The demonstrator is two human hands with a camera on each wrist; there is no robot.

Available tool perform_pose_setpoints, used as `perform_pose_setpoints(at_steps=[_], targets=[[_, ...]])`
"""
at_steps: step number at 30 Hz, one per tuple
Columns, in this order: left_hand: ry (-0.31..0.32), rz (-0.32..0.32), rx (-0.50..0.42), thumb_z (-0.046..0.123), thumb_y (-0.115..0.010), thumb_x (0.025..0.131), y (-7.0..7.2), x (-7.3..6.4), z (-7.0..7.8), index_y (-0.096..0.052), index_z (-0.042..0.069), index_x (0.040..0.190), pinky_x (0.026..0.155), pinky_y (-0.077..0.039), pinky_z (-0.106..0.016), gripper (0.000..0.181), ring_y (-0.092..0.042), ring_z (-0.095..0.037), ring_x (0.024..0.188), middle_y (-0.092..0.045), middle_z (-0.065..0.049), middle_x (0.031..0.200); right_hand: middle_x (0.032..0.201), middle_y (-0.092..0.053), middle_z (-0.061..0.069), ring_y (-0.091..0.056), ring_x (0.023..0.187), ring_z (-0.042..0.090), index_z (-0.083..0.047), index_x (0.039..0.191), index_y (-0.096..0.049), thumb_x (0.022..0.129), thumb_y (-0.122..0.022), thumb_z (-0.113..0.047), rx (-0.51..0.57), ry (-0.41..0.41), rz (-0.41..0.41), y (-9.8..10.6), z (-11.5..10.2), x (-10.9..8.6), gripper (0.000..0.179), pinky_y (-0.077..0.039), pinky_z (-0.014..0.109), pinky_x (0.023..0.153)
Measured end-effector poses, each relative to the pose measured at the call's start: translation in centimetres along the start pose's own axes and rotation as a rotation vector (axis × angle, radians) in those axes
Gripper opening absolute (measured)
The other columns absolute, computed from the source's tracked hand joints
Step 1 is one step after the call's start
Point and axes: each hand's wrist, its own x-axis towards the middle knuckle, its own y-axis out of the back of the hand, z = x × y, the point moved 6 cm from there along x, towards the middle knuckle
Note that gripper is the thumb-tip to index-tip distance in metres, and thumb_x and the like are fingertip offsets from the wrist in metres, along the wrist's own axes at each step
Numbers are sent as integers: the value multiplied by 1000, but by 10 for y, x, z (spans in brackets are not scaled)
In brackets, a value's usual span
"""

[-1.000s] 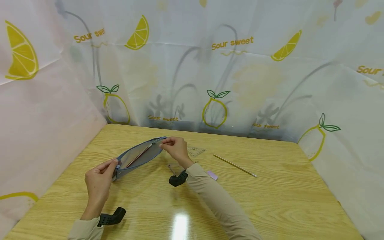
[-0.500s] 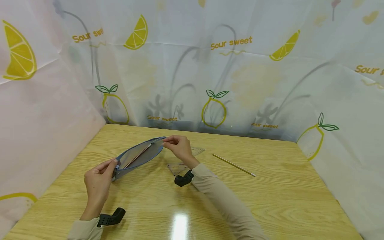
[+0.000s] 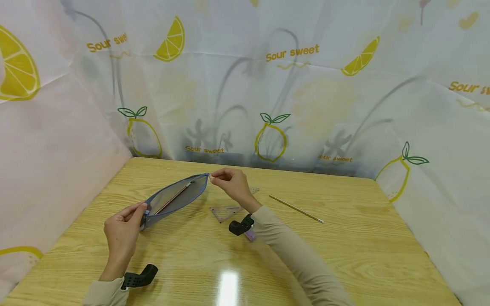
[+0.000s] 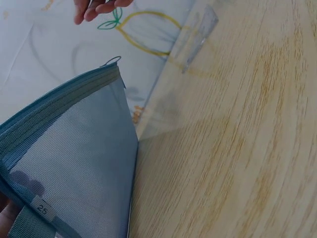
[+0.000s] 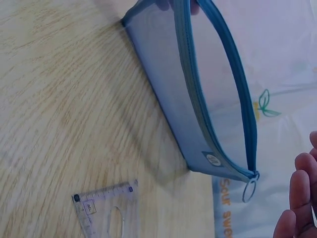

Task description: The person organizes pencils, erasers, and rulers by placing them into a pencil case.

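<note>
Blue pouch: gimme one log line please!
blue pouch: open; left hand: holds pouch; right hand: apart from zip ring; yellow pencil: on table

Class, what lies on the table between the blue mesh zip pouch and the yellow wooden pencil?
In the head view: a clear plastic triangular set square and, farther back, another clear plastic piece, partly hidden by the right hand.

Pale sheeting [image 3: 226, 89] hangs along the far side and encloses the left and right. It is printed with yellow lemon wedges [image 3: 172, 41], outlined lemons [image 3: 271, 142] with green leaves, orange "Sour sweet" lettering [image 3: 292, 52] and blurry grey stems [image 3: 229, 80]. The counter [image 3: 375, 250] has yellowish wood grain; a bright white glare [image 3: 227, 289] lies on its near part, left of the middle.
</note>
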Motion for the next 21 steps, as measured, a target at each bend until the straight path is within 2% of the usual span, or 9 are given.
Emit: perform_pose_setpoints(at_steps=[3, 7, 13, 21], targets=[[0, 4, -2, 21, -71, 91, 0, 0, 1, -72, -4, 108, 53, -48, -13, 31, -64, 3, 67, -68, 19, 73, 94, -71, 4, -67, 84, 20, -2, 103, -72, 91, -71, -12, -2, 14, 1, 4, -2, -1, 15, -52, 26, 67], [-3, 10, 4, 22, -70, 92, 0, 0, 0, -73, -4, 106, 50, -46, -13, 30, -63, 2, 63, -68, 18, 71, 94, -71, 3, -67, 84, 25, -4, 102, -72, 91, -70, -9, -7, 27, -13, 9, -5, -2, 13, -53, 28, 67], [-5, 15, 14, 22, -69, 92, -1, 0, -1, -73, -4, 106, 46, -44, -14, 29, -62, -1, 58, -68, 17, 68, 94, -70, 4, -65, 81, 17, -2, 105, -71, 90, -71, -11, -105, 71, -25, 18, -14, -7, 17, -52, 28, 67], [-2, 10, 29, 22, -69, 93, 0, 1, -2, -73, -2, 106, 44, -41, -15, 28, -61, -1, 58, -68, 17, 69, 98, -68, 3, -64, 81, 14, -9, 103, -70, 91, -71, -14, -180, 121, -51, 27, -23, -12, 13, -52, 28, 66]])
